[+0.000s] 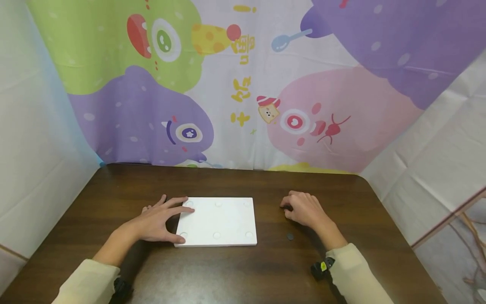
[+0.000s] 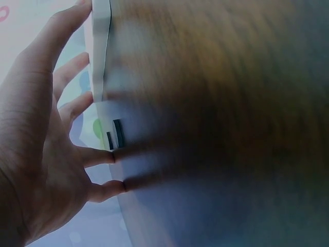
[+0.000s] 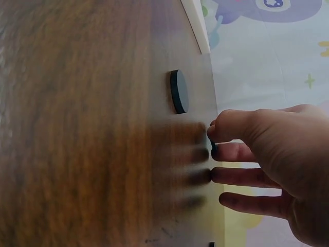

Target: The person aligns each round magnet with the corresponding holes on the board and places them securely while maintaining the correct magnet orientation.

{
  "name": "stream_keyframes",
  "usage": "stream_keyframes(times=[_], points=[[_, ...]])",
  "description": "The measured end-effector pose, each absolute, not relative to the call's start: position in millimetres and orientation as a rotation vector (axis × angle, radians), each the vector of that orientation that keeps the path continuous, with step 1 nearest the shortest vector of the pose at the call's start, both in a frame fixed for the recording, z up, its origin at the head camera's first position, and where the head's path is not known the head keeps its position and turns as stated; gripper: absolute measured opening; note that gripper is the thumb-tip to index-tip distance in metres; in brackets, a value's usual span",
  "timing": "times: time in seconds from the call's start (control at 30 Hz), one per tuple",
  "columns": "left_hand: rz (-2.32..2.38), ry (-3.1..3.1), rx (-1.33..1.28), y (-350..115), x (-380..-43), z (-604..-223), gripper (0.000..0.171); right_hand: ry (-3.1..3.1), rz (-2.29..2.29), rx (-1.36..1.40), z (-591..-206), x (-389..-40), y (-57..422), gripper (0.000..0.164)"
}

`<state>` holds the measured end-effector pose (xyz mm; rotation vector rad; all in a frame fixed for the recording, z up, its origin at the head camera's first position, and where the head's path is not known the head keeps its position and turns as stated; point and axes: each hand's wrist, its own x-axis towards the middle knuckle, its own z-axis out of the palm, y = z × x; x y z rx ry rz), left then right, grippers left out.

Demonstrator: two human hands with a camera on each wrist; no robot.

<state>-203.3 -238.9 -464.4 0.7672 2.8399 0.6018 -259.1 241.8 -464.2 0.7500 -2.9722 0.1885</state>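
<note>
A white rectangular board [image 1: 205, 219] with several shallow round recesses lies flat on the table. Spread across its left end is my left hand [image 1: 155, 221], thumb at the near left corner and fingertips on the far left part. Two black discs [image 2: 118, 134] lie past the board beside the left fingers in the left wrist view. Right of the board, my right hand [image 1: 303, 209] pinches a thin black disc [image 3: 214, 148] at the tabletop between thumb and index finger. Another black disc [image 3: 179, 91] lies flat between that hand and the board, nearer me.
The dark brown wooden table [image 1: 212, 274] ends at a cartoon-printed curtain [image 1: 235, 143] behind. White fabric walls [image 1: 425, 156] stand at both sides. A small black piece [image 3: 212, 244] shows at the bottom of the right wrist view.
</note>
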Motion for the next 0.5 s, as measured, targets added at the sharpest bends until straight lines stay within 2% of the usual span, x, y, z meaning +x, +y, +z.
stream_keyframes(times=[0.5], points=[[0.583,2.828,0.754,-238,-204,-464,0.089,-2.981,0.156,0.741,-452,-262,240,0.012]])
